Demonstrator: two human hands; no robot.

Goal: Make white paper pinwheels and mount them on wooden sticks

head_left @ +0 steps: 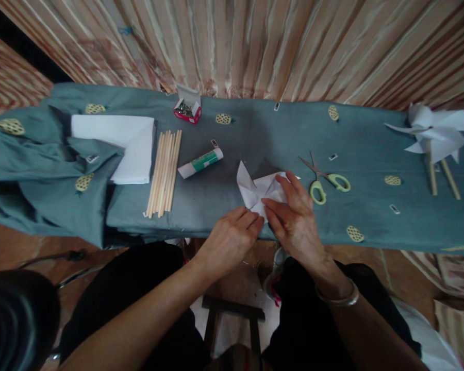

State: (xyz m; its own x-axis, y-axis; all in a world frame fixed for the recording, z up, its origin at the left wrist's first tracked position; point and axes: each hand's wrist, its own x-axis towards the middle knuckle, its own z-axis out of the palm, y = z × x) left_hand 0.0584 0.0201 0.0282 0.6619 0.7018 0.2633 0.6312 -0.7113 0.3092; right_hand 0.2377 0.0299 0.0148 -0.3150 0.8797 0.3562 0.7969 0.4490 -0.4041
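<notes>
A white paper pinwheel [248,189], partly folded, lies near the front edge of the cloth-covered table. My left hand [236,232] is closed on its near edge, fingertips pinching the paper. From the right, my right hand [296,214] grips the same pinwheel, with thumb and a finger pressing close to its centre and other fingers on the right blade. The hands cover the near and right blades in part. Just right of my right hand lie scissors [325,180] with green handles, blades apart. A glue stick [201,163] with a green label rests to the left.
A bundle of wooden sticks [164,172] lies left of the glue, beside white paper sheets [137,139]. Behind stands an open red box [187,109] of small metal pieces. Pinwheels on sticks [435,134] lie far right. A pleated curtain [247,46] hangs behind the table.
</notes>
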